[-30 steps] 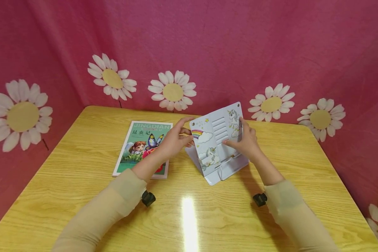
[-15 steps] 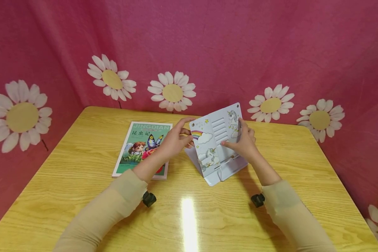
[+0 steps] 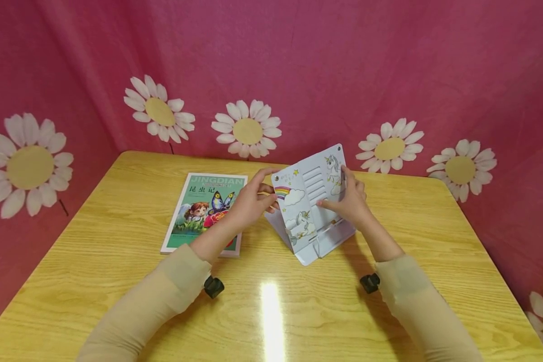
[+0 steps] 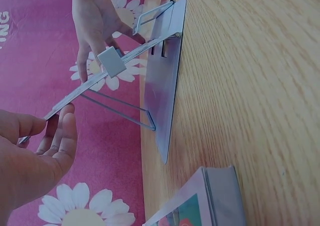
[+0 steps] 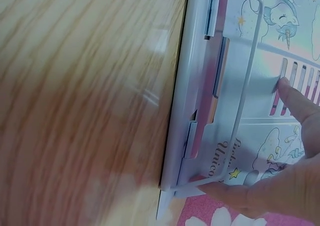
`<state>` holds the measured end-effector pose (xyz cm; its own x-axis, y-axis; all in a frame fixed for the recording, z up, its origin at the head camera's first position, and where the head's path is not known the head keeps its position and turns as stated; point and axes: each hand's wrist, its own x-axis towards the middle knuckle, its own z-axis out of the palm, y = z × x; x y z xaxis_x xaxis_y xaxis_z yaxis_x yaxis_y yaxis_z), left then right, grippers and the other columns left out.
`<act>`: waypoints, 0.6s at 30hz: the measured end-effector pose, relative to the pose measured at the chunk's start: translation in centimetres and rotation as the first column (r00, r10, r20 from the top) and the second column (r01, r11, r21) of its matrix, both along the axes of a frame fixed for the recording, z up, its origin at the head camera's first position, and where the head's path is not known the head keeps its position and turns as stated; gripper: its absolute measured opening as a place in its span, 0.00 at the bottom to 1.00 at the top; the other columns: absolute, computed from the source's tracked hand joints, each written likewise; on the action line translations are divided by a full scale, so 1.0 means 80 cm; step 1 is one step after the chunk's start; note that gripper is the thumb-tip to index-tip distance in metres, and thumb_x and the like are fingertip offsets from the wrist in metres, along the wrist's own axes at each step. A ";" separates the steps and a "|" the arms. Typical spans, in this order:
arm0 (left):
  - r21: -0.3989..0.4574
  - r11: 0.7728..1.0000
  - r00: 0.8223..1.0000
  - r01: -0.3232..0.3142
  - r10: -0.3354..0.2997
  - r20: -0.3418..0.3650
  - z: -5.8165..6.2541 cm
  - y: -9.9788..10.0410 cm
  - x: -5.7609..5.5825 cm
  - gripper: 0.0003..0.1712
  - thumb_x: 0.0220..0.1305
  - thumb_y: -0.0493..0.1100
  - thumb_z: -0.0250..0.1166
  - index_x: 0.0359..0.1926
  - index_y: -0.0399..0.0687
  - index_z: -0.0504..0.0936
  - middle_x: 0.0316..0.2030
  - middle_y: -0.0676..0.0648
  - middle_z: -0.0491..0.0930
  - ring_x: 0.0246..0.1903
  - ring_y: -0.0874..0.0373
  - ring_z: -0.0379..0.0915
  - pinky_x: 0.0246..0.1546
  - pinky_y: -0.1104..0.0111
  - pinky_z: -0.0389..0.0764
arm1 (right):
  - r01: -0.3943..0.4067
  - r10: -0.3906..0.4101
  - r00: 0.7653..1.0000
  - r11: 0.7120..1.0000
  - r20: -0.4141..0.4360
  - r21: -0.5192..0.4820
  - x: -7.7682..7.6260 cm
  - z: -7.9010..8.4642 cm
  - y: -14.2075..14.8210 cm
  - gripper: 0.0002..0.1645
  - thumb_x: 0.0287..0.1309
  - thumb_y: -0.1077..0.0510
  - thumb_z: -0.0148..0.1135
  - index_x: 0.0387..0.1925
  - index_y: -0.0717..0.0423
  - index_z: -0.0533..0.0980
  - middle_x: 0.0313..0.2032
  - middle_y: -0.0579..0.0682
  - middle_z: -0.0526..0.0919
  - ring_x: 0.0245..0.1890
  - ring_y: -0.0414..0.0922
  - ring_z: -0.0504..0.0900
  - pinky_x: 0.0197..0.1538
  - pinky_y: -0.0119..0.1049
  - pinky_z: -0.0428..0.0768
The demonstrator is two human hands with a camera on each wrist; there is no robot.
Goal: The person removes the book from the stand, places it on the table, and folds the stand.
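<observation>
Keeping its tilt, the unicorn stand (image 3: pixel 306 199) barely shifts.

Book (image 3: pixel 202 206): green-covered, lies flat toward the desk's (image 3: pixel 434 231) far left corner.
Backdrop (image 3: pixel 307 60): pink with white daisies (image 3: pixel 247 131), beyond the far edge.

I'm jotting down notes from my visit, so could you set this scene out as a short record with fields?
Main item: white unicorn-print stand, panel tilted above its base
Left hand: pinches the panel's left edge
Right hand: holds the right side, thumb at the front slots
Nearby: green-covered book, lying flat, left of the stand
Surface: wooden table
Backdrop: pink cloth with white daisies
</observation>
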<state>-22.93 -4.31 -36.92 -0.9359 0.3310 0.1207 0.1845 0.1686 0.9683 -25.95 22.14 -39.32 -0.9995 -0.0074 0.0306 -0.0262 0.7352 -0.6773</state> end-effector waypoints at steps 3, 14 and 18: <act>0.002 1.000 1.000 -0.001 0.001 -0.004 -0.001 0.000 0.001 0.33 0.65 0.30 0.56 0.67 0.56 0.61 0.36 0.38 0.76 0.35 0.39 0.80 0.37 0.53 0.82 | -0.014 0.014 1.000 1.000 -0.011 0.000 -0.001 0.000 0.001 0.67 0.43 0.50 0.75 0.74 0.46 0.38 0.67 0.71 0.45 0.65 0.67 0.49 0.62 0.64 0.57; 0.003 1.000 1.000 -0.018 0.018 0.002 -0.001 0.001 0.008 0.33 0.64 0.30 0.57 0.66 0.58 0.62 0.36 0.39 0.77 0.34 0.40 0.81 0.38 0.49 0.81 | -0.048 0.049 0.999 0.999 -0.015 0.009 -0.005 -0.001 0.003 0.68 0.42 0.49 0.76 0.74 0.44 0.38 0.67 0.70 0.46 0.65 0.65 0.51 0.62 0.64 0.58; 0.006 1.000 1.000 -0.024 0.024 -0.004 -0.001 0.001 0.011 0.33 0.64 0.30 0.58 0.66 0.58 0.62 0.36 0.39 0.78 0.33 0.41 0.81 0.35 0.53 0.83 | -0.052 0.052 0.999 0.999 0.006 0.005 -0.007 0.000 0.003 0.68 0.42 0.49 0.75 0.74 0.42 0.38 0.68 0.69 0.45 0.65 0.64 0.52 0.62 0.64 0.59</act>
<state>-22.04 -4.25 -37.03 -0.9432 0.3073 0.1266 0.1844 0.1671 0.9685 -26.49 22.34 -39.31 -0.9979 -0.0594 0.0249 -0.0607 0.7367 -0.6735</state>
